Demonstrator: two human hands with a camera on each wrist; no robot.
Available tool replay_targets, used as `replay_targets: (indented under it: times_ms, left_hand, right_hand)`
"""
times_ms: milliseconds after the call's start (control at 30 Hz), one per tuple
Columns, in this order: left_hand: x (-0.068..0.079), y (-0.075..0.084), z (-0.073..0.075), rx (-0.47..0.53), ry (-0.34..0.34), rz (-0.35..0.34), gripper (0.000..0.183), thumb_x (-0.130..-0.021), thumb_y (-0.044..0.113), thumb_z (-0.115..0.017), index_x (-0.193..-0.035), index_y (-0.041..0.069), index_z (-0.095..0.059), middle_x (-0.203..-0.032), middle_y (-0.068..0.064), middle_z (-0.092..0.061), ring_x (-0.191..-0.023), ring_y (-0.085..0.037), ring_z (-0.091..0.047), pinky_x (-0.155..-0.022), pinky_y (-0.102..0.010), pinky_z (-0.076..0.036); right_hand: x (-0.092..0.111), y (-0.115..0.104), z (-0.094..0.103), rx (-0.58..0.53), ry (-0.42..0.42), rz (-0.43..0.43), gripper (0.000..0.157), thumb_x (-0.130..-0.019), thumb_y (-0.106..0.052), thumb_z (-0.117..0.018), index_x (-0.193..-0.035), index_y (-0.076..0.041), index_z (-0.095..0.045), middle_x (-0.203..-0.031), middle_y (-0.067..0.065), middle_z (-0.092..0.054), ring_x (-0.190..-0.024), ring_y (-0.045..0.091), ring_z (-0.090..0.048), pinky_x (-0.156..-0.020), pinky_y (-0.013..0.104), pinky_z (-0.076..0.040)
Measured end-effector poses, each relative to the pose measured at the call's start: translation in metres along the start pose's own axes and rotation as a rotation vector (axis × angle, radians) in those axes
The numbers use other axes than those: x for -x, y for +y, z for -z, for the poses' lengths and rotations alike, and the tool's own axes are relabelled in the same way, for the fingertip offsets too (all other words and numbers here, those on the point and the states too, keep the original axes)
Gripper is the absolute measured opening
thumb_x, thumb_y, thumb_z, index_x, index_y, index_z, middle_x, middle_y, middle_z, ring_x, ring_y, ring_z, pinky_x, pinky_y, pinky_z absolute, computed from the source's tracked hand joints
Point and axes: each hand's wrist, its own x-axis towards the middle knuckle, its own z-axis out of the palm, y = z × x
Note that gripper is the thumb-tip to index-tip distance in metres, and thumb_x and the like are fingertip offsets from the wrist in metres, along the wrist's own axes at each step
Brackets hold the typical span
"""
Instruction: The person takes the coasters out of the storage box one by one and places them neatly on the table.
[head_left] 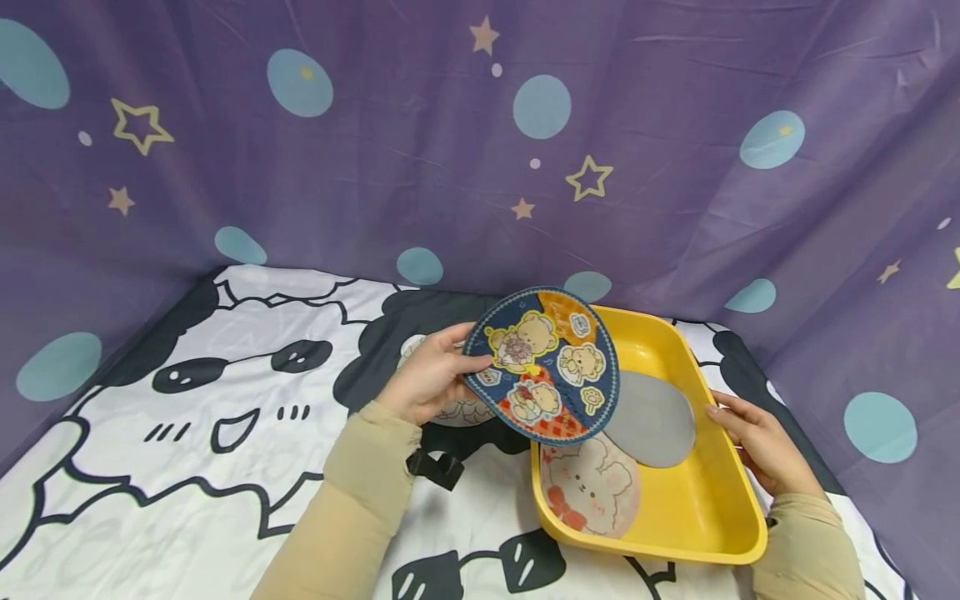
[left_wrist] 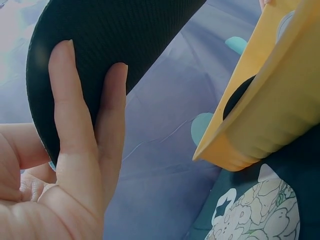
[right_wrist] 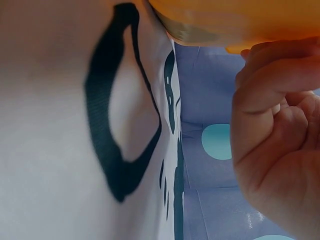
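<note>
My left hand [head_left: 431, 379] pinches the left edge of a round mouse pad [head_left: 558, 417] printed with bears on blue, orange and red. Thumb on top, fingers spread beneath, it holds the pad tilted above the left side of a yellow tray [head_left: 705, 508]. The dark ribbed underside of the pad fills the top of the left wrist view. On the tray's right rim, my right hand [head_left: 768, 442] grips with bent fingers. Inside the tray lie a plain grey round pad [head_left: 652, 421] and a pink rabbit pad [head_left: 596, 492], both partly covered by the held pad in the head view.
Another round patterned pad [left_wrist: 260, 215] lies on the cloth left of the tray, mostly hidden behind my left hand in the head view. A black-and-white cartoon cloth [head_left: 202, 517] covers the table. Behind it hangs a purple curtain [head_left: 420, 167] with stars and dots.
</note>
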Motion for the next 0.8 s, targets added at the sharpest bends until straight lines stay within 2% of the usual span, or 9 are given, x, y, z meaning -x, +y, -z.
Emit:
replay_targets:
  times_ms: [233,567,800]
  left_hand:
    - [0.003,0.001,0.007,0.002,0.01,-0.006,0.056,-0.095,-0.009,-0.051,-0.149,0.003,-0.039,-0.094,-0.002,-0.068,-0.075,-0.013,-0.069,-0.068,-0.032,-0.06]
    - [0.01,0.003,0.019,0.022,0.001,-0.045,0.056,-0.096,-0.009,-0.048,-0.15,0.001,-0.036,-0.095,0.0,-0.068,-0.074,-0.012,-0.07,-0.064,-0.028,-0.06]
    - [0.013,0.006,0.023,0.028,0.013,-0.062,0.055,-0.096,-0.01,-0.047,-0.15,0.0,-0.035,-0.095,0.002,-0.069,-0.075,-0.011,-0.07,-0.067,-0.03,-0.06]
  right_hand:
    - [0.0,0.0,0.0,0.004,0.001,0.0,0.023,-0.101,-0.03,-0.057,-0.123,-0.037,-0.058,-0.094,-0.017,-0.067,-0.08,0.006,-0.064,-0.073,0.022,-0.058]
    - [0.001,0.001,-0.001,-0.003,0.001,-0.001,0.021,-0.101,-0.029,-0.057,-0.119,-0.039,-0.059,-0.094,-0.017,-0.067,-0.079,0.005,-0.063,-0.072,0.021,-0.058]
    - [0.0,0.001,-0.001,-0.021,0.006,-0.01,0.022,-0.101,-0.029,-0.058,-0.121,-0.038,-0.059,-0.094,-0.016,-0.067,-0.078,0.006,-0.064,-0.072,0.022,-0.058]
